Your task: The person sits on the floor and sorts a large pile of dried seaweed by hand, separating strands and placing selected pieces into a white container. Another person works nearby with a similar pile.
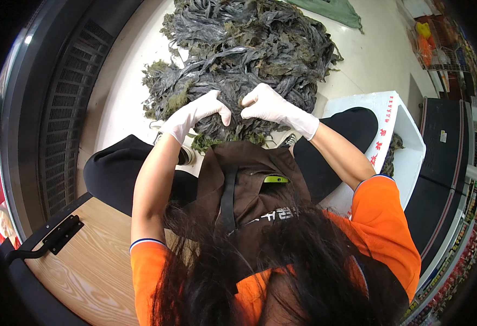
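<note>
A large heap of dark, wrinkled seaweed [259, 53] lies on the pale floor before me. Over its near edge are both my hands, in white gloves and a small gap apart. The fingers of my left hand [212, 106] are curled, with the thumb side towards the middle; whether they grip a strand cannot be told. My right hand [265, 105] is closed like a fist, with a small brownish bit of seaweed showing at its fingers. Greener fronds [206, 142] lie below the hands, by my shoes and the brown apron [250, 175].
At my right stands a white foam box [412, 138] with some seaweed inside. A green sack [332, 12] lies beyond the heap. Dark vented cabinet panels [73, 81] line the left, and a wood-topped surface [87, 261] is at lower left. Stocked shelves [463, 228] stand far right.
</note>
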### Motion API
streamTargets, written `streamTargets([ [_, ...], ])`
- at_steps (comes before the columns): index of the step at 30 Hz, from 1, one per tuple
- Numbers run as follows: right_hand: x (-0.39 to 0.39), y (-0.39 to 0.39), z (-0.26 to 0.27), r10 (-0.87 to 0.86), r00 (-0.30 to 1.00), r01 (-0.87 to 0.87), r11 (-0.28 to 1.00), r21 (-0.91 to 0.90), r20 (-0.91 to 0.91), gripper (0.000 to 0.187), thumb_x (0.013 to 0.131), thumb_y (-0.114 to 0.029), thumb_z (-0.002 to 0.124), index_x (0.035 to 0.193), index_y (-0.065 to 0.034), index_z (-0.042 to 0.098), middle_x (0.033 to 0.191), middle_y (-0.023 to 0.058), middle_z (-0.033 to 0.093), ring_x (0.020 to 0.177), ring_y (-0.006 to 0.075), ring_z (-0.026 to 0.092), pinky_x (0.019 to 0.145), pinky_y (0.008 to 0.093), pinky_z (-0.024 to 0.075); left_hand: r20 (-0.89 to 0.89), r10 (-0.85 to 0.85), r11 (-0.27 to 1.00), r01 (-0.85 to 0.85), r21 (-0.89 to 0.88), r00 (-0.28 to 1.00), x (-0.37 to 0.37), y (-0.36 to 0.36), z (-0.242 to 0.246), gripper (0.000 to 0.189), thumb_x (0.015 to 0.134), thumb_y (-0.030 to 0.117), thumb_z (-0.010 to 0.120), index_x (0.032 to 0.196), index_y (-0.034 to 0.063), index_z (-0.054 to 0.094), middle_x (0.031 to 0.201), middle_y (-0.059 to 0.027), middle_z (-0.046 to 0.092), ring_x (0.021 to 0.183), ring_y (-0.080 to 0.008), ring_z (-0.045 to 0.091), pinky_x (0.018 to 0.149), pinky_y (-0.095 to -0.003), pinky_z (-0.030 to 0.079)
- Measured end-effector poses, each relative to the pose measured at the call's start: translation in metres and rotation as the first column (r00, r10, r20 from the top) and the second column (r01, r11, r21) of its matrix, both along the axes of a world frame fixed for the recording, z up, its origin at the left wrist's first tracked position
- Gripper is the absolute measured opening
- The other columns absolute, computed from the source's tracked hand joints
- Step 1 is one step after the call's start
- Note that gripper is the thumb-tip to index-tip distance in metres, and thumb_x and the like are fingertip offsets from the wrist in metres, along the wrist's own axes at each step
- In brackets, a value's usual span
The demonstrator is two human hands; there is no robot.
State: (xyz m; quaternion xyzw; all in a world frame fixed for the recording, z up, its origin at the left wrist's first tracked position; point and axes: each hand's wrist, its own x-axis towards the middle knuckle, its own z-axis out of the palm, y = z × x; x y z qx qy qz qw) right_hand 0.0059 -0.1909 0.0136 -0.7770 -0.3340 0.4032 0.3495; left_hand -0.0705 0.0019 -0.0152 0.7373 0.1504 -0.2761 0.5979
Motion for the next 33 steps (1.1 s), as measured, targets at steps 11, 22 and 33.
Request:
streamTargets([
  [11, -0.021, -0.006, 0.019, -0.393, 0.901, 0.334, 0.898, 0.288, 0.182, 0.054, 0.072, -0.017, 0.067, 0.125, -0.0139, 0.053, 0.08, 0.0091, 0.064, 0.061, 0.0135, 0.057, 0.06, 0.0267, 0.0462, -0.317, 0.215, 0.817, -0.348, -0.461, 0.924, -0.004, -0.012, 0.038, 0.019, 0.063, 0.011, 0.063, 0.081, 0.0055, 0.065, 0.08, -0.0054, 0.065, 0.076, -0.0149, 0.058, 0.073, -0.0262, 0.046],
  [22, -0.012, 0.001, 0.004, -0.369, 0.786, 0.209, 0.914, 0.348, 0.496, 0.03, 0.073, -0.018, 0.066, 0.1, -0.0047, 0.065, 0.079, 0.0079, 0.06, 0.064, 0.0184, 0.056, 0.059, 0.03, 0.045, -0.079, 0.31, 0.864, -0.315, -0.393, 0.947, 0.008, -0.018, 0.027, 0.022, 0.056, 0.008, 0.068, 0.078, 0.0037, 0.066, 0.08, -0.0035, 0.065, 0.074, -0.0137, 0.058, 0.07, -0.0269, 0.047],
  [33, 0.008, 0.005, 0.014, -0.29, 0.957, 0.29, 0.957, -0.007, 0.013, 0.035, 0.065, -0.022, 0.072, 0.093, -0.0025, 0.07, 0.083, 0.0131, 0.069, 0.073, 0.0175, 0.066, 0.071, 0.0282, 0.0506, 0.008, 0.121, 0.918, -0.109, -0.381, 0.993, 0.007, -0.006, 0.013, 0.021, 0.054, 0.002, 0.067, 0.075, 0.001, 0.064, 0.075, -0.0048, 0.065, 0.07, -0.0134, 0.06, 0.069, -0.0263, 0.048],
])
